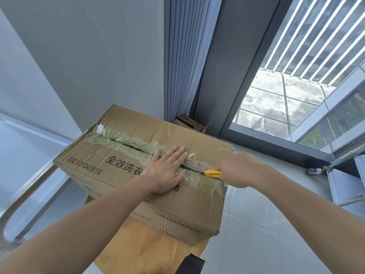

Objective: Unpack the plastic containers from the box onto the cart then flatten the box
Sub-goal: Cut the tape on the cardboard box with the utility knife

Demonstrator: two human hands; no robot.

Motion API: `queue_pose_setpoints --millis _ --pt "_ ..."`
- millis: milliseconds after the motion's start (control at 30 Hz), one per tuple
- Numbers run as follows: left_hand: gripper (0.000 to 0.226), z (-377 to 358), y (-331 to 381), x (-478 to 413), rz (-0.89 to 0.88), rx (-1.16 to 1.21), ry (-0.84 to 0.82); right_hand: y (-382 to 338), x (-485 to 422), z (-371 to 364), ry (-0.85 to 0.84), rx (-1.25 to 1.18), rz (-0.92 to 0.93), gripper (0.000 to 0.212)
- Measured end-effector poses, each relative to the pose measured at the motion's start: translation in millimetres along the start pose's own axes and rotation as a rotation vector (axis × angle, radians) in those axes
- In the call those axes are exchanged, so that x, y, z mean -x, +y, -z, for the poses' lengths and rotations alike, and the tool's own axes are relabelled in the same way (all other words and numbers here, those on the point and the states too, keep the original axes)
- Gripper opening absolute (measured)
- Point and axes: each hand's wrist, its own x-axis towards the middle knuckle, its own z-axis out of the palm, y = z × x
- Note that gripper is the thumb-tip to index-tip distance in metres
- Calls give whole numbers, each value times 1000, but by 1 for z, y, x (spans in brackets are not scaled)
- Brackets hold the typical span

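Observation:
A large taped cardboard box (122, 139) with black printed characters and numbers stands closed in front of me. Its top seam is covered in clear tape, and part of that seam gapes on the far left side. My left hand (167, 171) lies flat on the lid, fingers straight, pressing beside the seam. My right hand (237, 171) grips a yellow utility knife (212, 173), whose tip is at the taped seam near the box's right end. The plastic containers are hidden inside.
The box rests on a lower brown cardboard surface (142, 248). A metal cart handle (29, 186) curves at the left. Another small carton (189, 123) sits behind by the grey curtain (183, 56). A window (296, 86) and a wheeled metal frame (324, 169) are at the right.

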Motion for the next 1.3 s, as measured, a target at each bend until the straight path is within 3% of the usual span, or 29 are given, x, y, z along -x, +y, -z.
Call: queue_pose_setpoints --millis 367,467,533,633,1167,1300 --pt "64 5 5 1 26 4 7 21 22 -15 31 -19 -31 21" --pt "66 7 21 3 79 -1 74 24 25 -20 35 -31 -50 20" --pt "63 8 38 5 22 10 208 24 25 -22 48 -17 -48 20" --pt "39 6 60 6 -163 -31 313 23 24 -24 57 -21 -53 20" --pt "41 17 72 -17 -79 93 77 35 57 -29 30 -116 -101 19" --pt "32 25 70 -25 -78 128 21 26 63 -35 42 -170 -134 21"
